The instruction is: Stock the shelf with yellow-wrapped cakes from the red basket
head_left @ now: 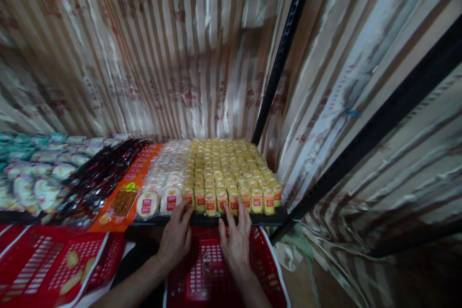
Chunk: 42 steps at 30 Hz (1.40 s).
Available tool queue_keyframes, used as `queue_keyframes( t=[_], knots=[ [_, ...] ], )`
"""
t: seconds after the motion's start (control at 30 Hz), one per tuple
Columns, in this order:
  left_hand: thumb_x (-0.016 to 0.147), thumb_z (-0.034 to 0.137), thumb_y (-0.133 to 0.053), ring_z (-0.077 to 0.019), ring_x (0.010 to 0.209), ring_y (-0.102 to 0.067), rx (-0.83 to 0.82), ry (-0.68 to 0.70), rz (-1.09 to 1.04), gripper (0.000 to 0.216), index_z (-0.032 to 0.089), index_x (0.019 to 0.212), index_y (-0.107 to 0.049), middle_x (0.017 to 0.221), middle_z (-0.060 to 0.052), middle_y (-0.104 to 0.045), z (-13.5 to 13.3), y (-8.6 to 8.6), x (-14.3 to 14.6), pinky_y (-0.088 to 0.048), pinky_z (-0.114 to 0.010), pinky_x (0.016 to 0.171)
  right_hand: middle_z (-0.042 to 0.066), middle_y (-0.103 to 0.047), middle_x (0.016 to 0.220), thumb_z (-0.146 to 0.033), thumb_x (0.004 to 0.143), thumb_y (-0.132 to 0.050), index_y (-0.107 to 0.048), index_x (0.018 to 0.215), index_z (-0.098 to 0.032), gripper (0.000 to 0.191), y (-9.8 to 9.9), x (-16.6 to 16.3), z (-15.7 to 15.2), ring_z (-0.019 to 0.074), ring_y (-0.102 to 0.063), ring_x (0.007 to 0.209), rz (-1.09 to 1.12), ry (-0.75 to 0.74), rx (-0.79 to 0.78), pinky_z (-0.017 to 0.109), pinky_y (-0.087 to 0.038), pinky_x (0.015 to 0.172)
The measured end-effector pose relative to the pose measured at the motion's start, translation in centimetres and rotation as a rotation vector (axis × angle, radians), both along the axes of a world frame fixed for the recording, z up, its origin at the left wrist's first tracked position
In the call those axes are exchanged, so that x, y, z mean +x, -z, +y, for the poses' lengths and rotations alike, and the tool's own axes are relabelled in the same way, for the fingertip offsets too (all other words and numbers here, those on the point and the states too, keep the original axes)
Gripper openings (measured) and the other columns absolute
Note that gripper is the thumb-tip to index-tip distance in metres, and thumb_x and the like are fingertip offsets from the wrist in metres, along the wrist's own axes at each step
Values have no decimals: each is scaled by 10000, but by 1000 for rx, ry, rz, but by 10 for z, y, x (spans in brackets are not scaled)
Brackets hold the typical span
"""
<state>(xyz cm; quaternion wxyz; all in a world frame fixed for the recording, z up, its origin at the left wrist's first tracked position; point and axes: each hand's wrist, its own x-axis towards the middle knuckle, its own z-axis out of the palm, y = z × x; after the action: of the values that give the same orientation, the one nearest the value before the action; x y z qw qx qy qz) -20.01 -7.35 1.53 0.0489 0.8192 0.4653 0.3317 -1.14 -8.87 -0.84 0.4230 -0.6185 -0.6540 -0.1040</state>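
Small yellow wrapped cakes [231, 168] stand in tight rows on the shelf, with red labels on the front row. My left hand [175, 233] is at the shelf's front edge, its curved fingertips at the leftmost yellow cakes beside the white round packs. Further right, my right hand [236, 238] has its fingers apart, and the fingertips touch the front yellow cakes. Neither hand has a pack visibly gripped. Round white wrapped cakes [171, 199] stand just left of the yellow ones.
Beneath my hands is a red plastic basket [269, 260]. Another red basket [39, 264] at left holds several yellowish pieces. An orange snack bag [121, 202], dark packs [97, 180] and white packets [46, 192] fill the shelf's left. Black posts [277, 67] and striped sheeting [144, 67] enclose it.
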Motion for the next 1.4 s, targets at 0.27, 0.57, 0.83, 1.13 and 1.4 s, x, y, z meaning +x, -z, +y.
queue_keyframes(
  t=[0.27, 0.57, 0.83, 1.13, 1.4],
  knots=[
    [662, -22, -349, -245, 1298, -333, -73, 140, 108, 687, 170, 1321, -365, 1376, -122, -391, -10, -1, 28, -376, -475, 1035, 112, -256, 1469, -282, 883, -412, -343, 1374, -219, 500, 2, -2, -5, 291, -298, 1288, 5, 38, -34, 521, -398, 953],
    [661, -21, -354, -254, 1318, -304, -69, 111, 179, 687, 93, 1339, -351, 1407, -142, -361, -1, 5, 36, -355, -452, 1056, 127, -344, 1422, -252, 877, -429, -274, 1406, -185, 556, 14, 0, -1, 275, -330, 1271, -23, 31, -37, 458, -423, 949],
    [653, -20, -367, -246, 1312, -318, -47, 139, 173, 694, 147, 1326, -391, 1401, -114, -378, -6, 4, 40, -370, -436, 1045, 121, -359, 1419, -213, 878, -409, -346, 1370, -172, 498, 12, 5, -2, 255, -326, 1292, -4, -1, -63, 449, -412, 971],
    [710, -1, -343, -241, 1289, -361, -71, 225, 235, 627, 125, 1323, -387, 1395, -132, -396, -8, 0, 59, -385, -445, 1029, 106, -413, 1388, -130, 872, -346, -413, 1328, -192, 466, 9, 12, -6, 224, -356, 1291, 30, -47, -53, 444, -407, 985],
    [694, -21, -337, -229, 1283, -371, -179, 271, 285, 621, 95, 1298, -415, 1388, -146, -405, -9, -2, 82, -376, -429, 1038, 121, -534, 1221, -166, 880, -343, -480, 1239, -170, 384, -3, 26, -7, 216, -469, 1151, 199, 21, 10, 441, -415, 941]
  ],
)
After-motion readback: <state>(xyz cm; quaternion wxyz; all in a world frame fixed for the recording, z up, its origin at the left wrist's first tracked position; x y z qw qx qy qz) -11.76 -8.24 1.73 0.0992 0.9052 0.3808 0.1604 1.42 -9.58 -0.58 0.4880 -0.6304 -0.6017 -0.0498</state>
